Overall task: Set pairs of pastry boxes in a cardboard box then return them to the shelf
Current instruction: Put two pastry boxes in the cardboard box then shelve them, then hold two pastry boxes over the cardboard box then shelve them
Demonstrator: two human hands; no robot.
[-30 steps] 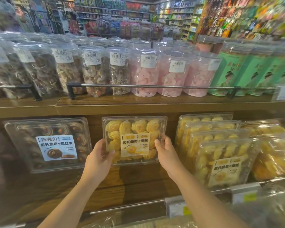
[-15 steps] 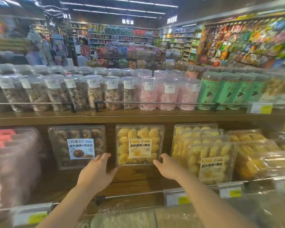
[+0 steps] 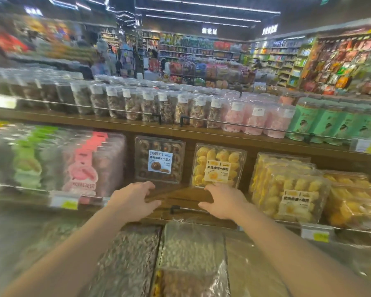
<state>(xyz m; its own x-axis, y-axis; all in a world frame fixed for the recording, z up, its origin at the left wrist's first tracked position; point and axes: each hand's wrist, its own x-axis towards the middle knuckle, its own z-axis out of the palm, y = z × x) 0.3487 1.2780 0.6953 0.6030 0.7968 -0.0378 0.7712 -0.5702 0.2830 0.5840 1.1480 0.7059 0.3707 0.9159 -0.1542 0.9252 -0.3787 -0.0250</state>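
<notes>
We have released the yellow pastry box [image 3: 218,166]; a second ago both hands clasped its sides, and now neither grip holds anything. The left hand [image 3: 133,200] and the right hand [image 3: 223,200] hang with fingers spread and loosely bent, drawn back over the front edge of the wooden shelf [image 3: 180,195]; the right fingertips lie just below the box's lower edge, and we cannot tell whether they touch it. The box stands upright at the back of the shelf, beside the chocolate pastry box [image 3: 159,159], with a gap between them. We judge this box returned; the stacked yellow boxes [image 3: 291,187] stand to its right. No cardboard box is in view.
</notes>
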